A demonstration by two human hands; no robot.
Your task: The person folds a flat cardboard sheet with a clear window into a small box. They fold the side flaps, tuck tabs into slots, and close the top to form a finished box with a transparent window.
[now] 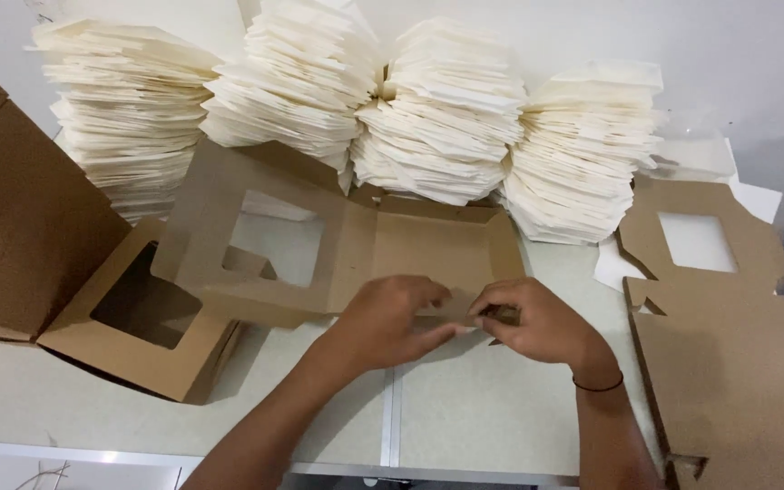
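Your left hand [392, 318] and right hand [533, 319] pinch the near flap of the brown cardboard box [428, 249] at frame centre, fingers closed on it. Your fingers hide the flap's fold. The box lies half-folded, its windowed lid [256, 236] raised toward the left.

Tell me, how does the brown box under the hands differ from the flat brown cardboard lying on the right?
The box is partly folded, its windowed lid raised and walls standing; the flat cardboard lies unfolded on the table. Both the left hand and the right hand pinch the box's front edge; nobody touches the flat cardboard. The box sits in the middle, the flat cardboard at the table's right edge. Both are brown card with a square window.
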